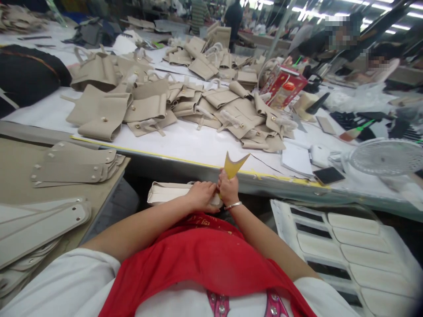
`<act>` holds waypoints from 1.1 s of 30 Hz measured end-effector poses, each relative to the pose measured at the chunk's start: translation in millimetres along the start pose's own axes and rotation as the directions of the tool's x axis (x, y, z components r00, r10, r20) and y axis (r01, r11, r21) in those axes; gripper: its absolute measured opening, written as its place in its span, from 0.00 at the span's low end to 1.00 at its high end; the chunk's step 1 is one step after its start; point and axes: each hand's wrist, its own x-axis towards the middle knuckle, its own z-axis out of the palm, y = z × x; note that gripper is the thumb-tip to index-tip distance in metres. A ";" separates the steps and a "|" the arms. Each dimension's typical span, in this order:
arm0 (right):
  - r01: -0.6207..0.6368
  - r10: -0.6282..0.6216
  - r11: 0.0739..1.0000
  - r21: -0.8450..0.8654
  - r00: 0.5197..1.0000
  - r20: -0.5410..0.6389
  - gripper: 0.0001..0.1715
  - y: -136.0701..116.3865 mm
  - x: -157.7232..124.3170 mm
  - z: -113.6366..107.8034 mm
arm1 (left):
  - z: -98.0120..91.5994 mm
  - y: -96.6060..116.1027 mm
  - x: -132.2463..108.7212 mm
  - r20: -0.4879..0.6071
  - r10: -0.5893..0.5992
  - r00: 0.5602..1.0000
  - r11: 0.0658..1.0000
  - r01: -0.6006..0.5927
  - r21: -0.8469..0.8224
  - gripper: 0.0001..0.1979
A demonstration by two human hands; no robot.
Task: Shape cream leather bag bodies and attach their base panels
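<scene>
In my lap, below the table edge, lies a cream-beige bag piece (168,192) with a boxy shape. My left hand (202,194) grips its right end, fingers bent over the top. Right beside it, my right hand (228,188) is closed around a yellow tool (235,164) whose flared upper end has a V-shaped notch. The tool's lower end is mostly hidden by my hands, and I cannot tell whether it touches the bag piece.
Beige bags (145,108) are heaped along the white-covered table (185,136). Flat straps (42,229) and stacked panels (76,165) lie left. At right are a tray of cream panels (357,251), a fan (386,157), a dark phone-like slab (328,175) and a red box (284,86).
</scene>
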 end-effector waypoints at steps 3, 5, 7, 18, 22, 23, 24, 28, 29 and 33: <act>-0.024 0.029 0.979 0.201 0.999 -0.021 0.23 -4.2 4.3 -8.5 | 3.0 2.5 1.6 -0.021 -0.039 0.999 0.999 0.039 -0.001 0.33; -0.076 0.079 0.976 0.204 0.997 -0.006 0.23 -9.7 6.2 -18.0 | 4.1 1.4 2.4 -0.037 -0.054 0.998 0.999 0.054 -0.006 0.34; -0.087 0.091 0.985 0.149 0.996 -0.019 0.23 -18.3 4.9 -27.8 | 3.4 -1.2 3.2 -0.041 -0.059 0.997 0.998 0.059 -0.012 0.35; 0.054 0.369 0.748 -0.661 0.795 0.482 0.30 -86.2 9.1 -13.8 | -3.1 -16.6 -36.9 -0.246 -0.015 0.969 0.983 -0.031 -0.179 0.42; 0.211 0.483 0.695 -0.687 0.571 0.664 0.24 -80.1 22.9 22.1 | -6.1 -69.9 -115.1 -0.542 -0.444 0.714 0.831 0.102 -0.547 0.24; 0.274 0.513 0.665 -0.695 0.509 0.691 0.22 -76.0 27.6 34.3 | -4.5 -85.7 -129.1 -0.517 -0.606 0.605 0.725 0.151 -0.672 0.23; 0.358 0.535 0.611 -0.706 0.470 0.702 0.20 -71.4 32.7 47.9 | -1.7 -100.0 -138.6 -0.444 -0.717 0.537 0.600 0.150 -0.786 0.23; 0.731 0.565 0.213 -0.648 0.449 0.692 0.14 -52.8 52.9 109.8 | 17.4 -126.5 -138.7 -0.119 -0.754 0.646 0.178 0.026 -0.984 0.30; 0.784 0.560 0.122 -0.609 0.452 0.694 0.13 -47.9 56.4 124.7 | 21.6 -125.9 -134.3 -0.079 -0.741 0.667 0.121 0.017 -0.992 0.31; 0.846 0.466 -0.064 -0.529 0.495 0.734 0.19 -26.1 60.8 171.0 | 28.6 -118.7 -125.2 -0.009 -0.758 0.653 0.036 0.028 -0.999 0.35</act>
